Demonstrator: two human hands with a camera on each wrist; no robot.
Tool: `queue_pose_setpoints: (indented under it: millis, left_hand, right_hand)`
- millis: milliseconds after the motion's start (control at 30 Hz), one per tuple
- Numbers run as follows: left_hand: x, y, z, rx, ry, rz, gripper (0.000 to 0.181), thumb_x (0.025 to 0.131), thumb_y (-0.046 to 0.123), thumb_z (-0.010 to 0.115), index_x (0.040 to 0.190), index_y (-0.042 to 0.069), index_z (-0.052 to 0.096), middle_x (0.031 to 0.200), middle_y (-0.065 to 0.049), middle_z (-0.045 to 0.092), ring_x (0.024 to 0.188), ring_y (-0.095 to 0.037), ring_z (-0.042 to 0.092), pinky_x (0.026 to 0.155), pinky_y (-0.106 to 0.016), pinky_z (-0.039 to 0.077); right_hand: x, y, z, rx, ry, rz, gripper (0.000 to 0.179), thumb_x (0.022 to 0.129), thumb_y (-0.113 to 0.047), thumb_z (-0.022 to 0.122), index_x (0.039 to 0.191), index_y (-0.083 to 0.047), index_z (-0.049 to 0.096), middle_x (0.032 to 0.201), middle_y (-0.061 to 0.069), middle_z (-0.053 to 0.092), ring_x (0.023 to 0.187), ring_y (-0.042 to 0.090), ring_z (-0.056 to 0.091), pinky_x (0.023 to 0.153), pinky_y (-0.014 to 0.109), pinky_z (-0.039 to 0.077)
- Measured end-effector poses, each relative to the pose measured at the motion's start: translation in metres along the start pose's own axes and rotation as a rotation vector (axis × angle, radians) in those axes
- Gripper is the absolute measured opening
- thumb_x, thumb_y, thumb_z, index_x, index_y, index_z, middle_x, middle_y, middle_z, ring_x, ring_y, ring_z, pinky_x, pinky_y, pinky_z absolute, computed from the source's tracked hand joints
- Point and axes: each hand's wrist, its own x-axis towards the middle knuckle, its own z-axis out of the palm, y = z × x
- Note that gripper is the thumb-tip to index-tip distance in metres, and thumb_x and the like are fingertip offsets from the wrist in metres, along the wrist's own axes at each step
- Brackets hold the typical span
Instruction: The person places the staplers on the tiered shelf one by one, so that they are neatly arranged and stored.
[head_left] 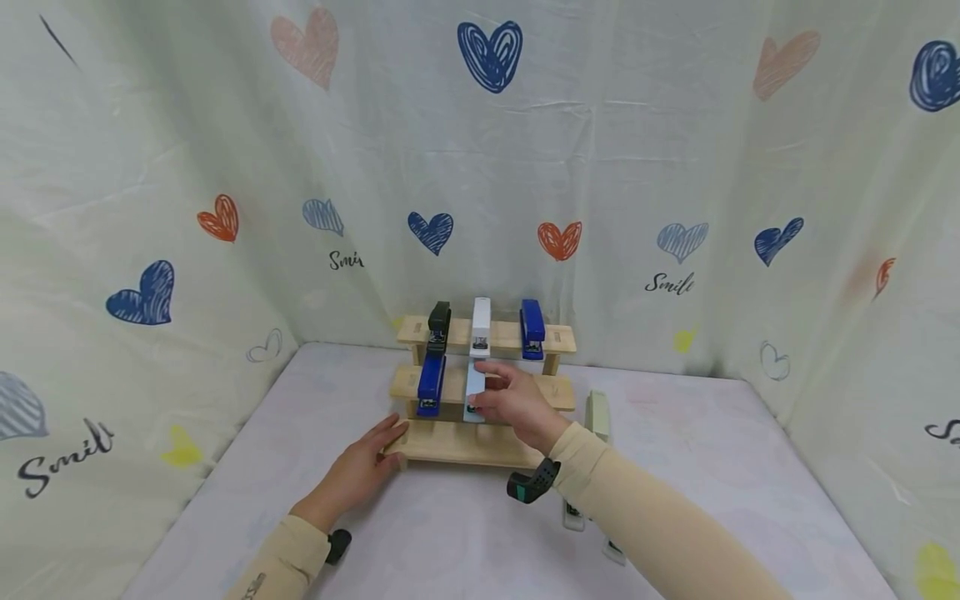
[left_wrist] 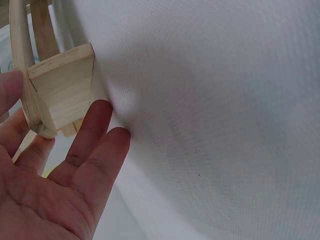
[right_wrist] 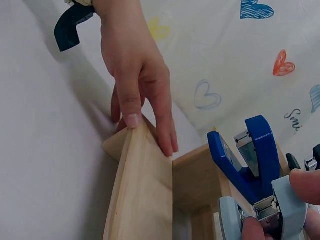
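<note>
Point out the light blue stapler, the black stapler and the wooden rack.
Light blue stapler (head_left: 472, 386), head view: its upper side.
Black stapler (head_left: 439, 317), head view: its upper part.
Wooden rack (head_left: 465, 443), head view: bottom shelf.

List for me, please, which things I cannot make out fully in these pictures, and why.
Head view: the right sleeve hides part of two pale objects and the lower end of the pale green item.
Head view: the right hand covers part of the light blue stapler.
Right wrist view: the right edge cuts off most of the right hand.
Left wrist view: the left edge crops the left hand.
</note>
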Motion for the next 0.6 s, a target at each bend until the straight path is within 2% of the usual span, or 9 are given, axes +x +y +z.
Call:
queue_pose_setpoints:
  millis: [600]
  left_hand:
    - [-0.0001, 0.0003, 0.0008, -0.009, -0.003, -0.013, 0.053, 0.099, 0.015, 0.064, 0.148, 0.007, 0.048, 0.158, -0.015, 0.035, 0.140, -0.039, 0.037, 0.108, -0.056, 0.036]
  right_hand:
    - [0.0015, 0.0010, -0.0014, 0.004, -0.005, -0.019, 0.060, 0.088, 0.002, 0.072, 0.144, -0.010, 0.053, 0.135, 0.023, 0.052, 0.103, 0.026, 0.066, 0.088, 0.040, 0.056]
